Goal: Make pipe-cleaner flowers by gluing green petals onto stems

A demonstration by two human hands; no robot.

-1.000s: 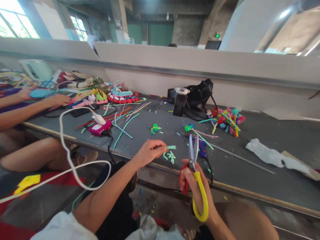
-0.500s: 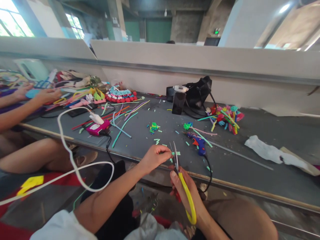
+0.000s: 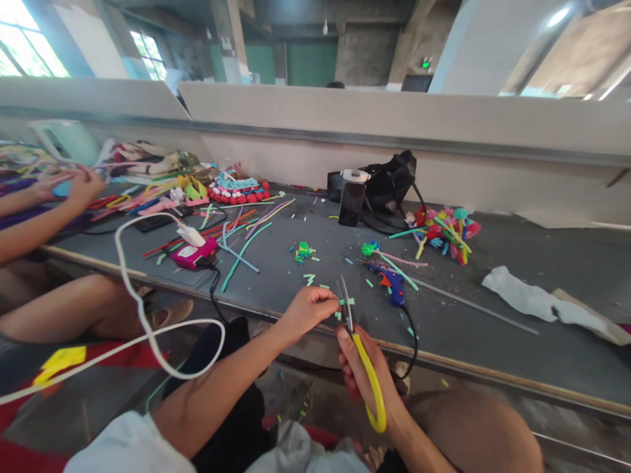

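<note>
My left hand (image 3: 311,311) is closed in a pinch at the table's near edge. From its fingertips a short end of green pipe cleaner (image 3: 349,301) sticks out to the right, across the blades of the scissors. My right hand (image 3: 367,368) grips the yellow-handled scissors (image 3: 371,384), blades pointing up and slightly parted beside the left fingertips. Several cut green pieces (image 3: 309,279) lie on the table just beyond. A small heap of green, blue and yellow clippings (image 3: 303,251) is farther back.
A blue glue gun (image 3: 393,284) with a black cord lies to the right, near a green pipe-cleaner tuft (image 3: 369,248). Behind are a phone (image 3: 351,203), a black bag (image 3: 394,184) and colourful pipe-cleaner flowers (image 3: 451,233). A white cable loops from a magenta power strip (image 3: 194,252). Another person's hands (image 3: 81,187) work at far left.
My right hand and the scissors have shifted very slightly, with the blades a little closer together. My left hand stays nearly in place. The other person's hands have moved closer together.
</note>
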